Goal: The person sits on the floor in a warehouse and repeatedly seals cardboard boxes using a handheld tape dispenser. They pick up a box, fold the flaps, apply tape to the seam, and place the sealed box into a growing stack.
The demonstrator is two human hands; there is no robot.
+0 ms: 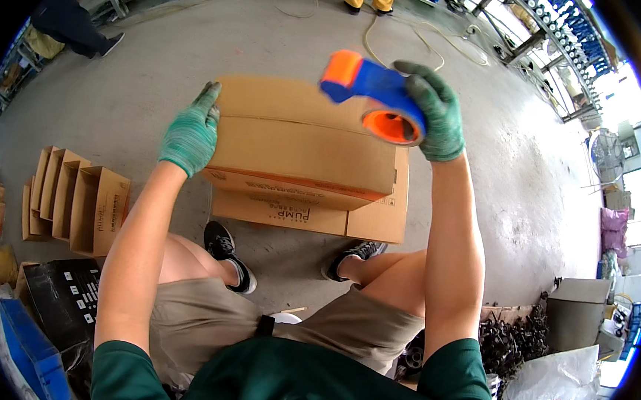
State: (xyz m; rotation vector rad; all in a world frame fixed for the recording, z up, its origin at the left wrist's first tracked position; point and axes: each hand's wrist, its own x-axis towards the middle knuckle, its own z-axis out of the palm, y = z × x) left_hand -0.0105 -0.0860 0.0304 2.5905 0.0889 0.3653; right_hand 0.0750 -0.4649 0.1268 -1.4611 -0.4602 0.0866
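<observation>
So the top carton [302, 150] is the landmark here: brown cardboard, flaps down, sitting on a second carton [312, 214] that stands on the concrete floor [486, 174] right in front of the person's shoes.

Left hand [190, 135], in a green knit glove, is pressed flat and open against the left end of the top carton, fingers spread up over the corner. Right hand [434, 111] is wrapped tight around the handle of a blue and orange tape dispenser [376, 96], which hangs just above the right end of the top carton. Can't tell if the tape end is touching the cardboard yet, it's a bit blurred.

How I'd do this bit well: keep that left palm pushing so the carton doesn't skate off the lower one, get the tape down over the edge at the right end first, then pull along the flap seam in one straight, low pass. Tilt the dispenser so the roller presses as it goes. Biggest risk, I'd guess, is drifting off the seam.

Off to the carton's left there's a row of open empty boxes [75, 201].
</observation>
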